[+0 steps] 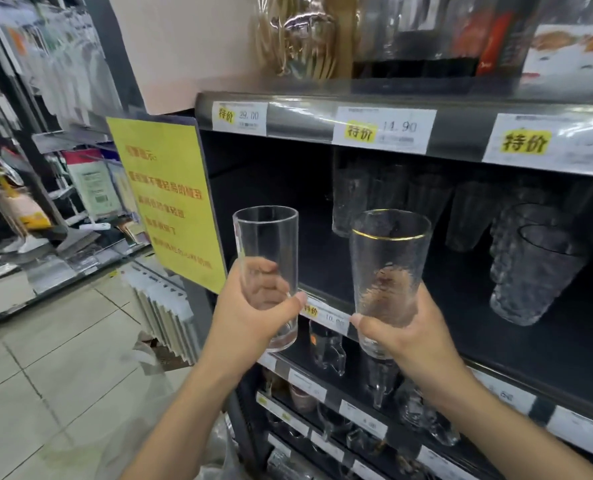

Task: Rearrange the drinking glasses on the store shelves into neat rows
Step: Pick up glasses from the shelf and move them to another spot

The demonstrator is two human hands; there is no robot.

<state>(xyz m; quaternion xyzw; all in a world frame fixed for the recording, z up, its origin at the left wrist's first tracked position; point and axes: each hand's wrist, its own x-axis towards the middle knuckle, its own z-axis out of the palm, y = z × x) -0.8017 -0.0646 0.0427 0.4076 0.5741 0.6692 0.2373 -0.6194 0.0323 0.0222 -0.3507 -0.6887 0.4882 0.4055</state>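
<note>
Gripped low on their bodies, two tall glasses are held upright in front of the middle shelf, one in each hand. At centre frame the straight-sided glass [265,237] is wrapped by the left hand [250,313], with fingers curled behind it and the thumb pressed across the front. Just to its right the gold-rimmed glass [388,258] is clasped near its base by the right hand [409,327] in the same closed way. The two glasses are kept apart, not touching, and neither is yet set down.

Behind them, a row of tall glasses [353,202] is seen at the back of the shelf [308,251], and a stack of textured glasses [530,265] is seen toward the right of the frame. The dark shelf floor left of that row is judged the likely place for the two in hand.

For the step to be done well, each glass should be carried in base first, lowered until the base sits flat, and released only then. One glass at a time is advised, so that the rims are not knocked together or against the shelf edge above, where price labels [385,129] are fixed. Like should be lined up with like, and the fronts kept level with the shelf lip. Care is also needed beside the yellow notice [166,202], left of centre, which hangs at the shelf end close to the left hand.
</note>
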